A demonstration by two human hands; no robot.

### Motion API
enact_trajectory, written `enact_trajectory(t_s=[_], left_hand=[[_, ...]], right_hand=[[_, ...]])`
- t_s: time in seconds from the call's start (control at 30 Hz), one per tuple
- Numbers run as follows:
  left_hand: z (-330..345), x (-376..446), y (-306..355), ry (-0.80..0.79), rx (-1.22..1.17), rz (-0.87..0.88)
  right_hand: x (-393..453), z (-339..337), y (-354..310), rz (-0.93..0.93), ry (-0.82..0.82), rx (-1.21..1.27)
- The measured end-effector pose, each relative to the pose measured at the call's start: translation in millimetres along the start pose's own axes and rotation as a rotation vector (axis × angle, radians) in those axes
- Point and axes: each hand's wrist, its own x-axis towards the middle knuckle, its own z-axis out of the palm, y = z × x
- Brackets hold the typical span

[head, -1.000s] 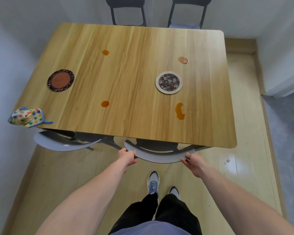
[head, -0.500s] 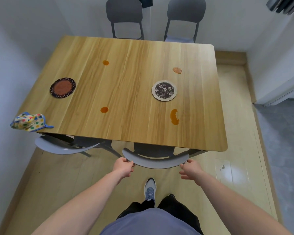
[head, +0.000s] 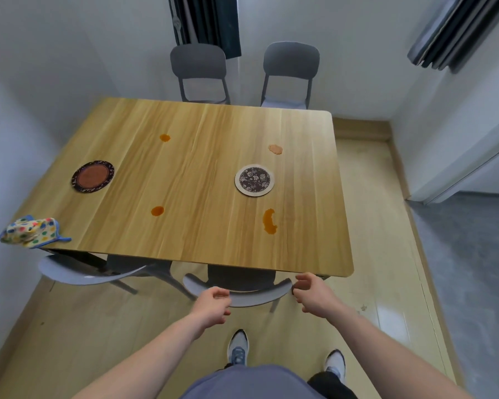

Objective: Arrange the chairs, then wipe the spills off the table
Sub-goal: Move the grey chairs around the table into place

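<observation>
We look down on a wooden surface [head: 202, 180] with four chairs around it. Our left hand [head: 212, 305] hangs just at the near edge of the backrest of the near right chair [head: 242, 295], fingers loosely curled with nothing between them; whether the fingertips brush the backrest we cannot tell. Our right hand [head: 313, 295] sits at the right end of that same backrest, fingers bent and spread in a loose claw, holding nothing. That chair is tucked in, its seat under the near edge of the surface and only the curved backrest showing. The near left chair [head: 84, 273] is also pushed under, though its backrest sits at a slant to the edge. Two dark grey chairs stand at the far side, the far left chair [head: 199, 70] and the far right chair [head: 290, 72], both upright and facing us. On the surface lie four spills: a small orange spot [head: 164, 137] towards the far side, another orange spot [head: 157, 210] nearer us, a curved orange smear [head: 269, 225] near the right, and a pale pinkish blot [head: 275, 149] beyond the white-rimmed floral coaster [head: 254, 180]. A dark-rimmed reddish coaster [head: 92, 176] lies to the left. A crumpled polka-dot cloth [head: 31, 232] rests on the near left corner, partly overhanging it.
</observation>
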Motion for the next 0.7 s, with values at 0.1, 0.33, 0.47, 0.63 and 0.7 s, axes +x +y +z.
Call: enact_trajectory(t_s=[0.1,0.33,0.47,0.63,0.7], left_hand=[[26,-8,33,0.012,0.089,0.098],[122,-39,104,0.043,0.147,0.24],[187,-61,141,0.043,0.2,0.312],[232,-80,169,0.071,0.309,0.37],[243,-83,180,0.107,0.328,0.369]], right_hand=[[1,-34,1,-0.084,-0.002,-0.055],[3,-141,36,-0.22,0.002,-0.078],[2,-210,65,-0.245,0.017,-0.172],[3,-269,72,-0.299,0.013,-0.208],[8,-289,69,-0.33,-0.002,-0.213]])
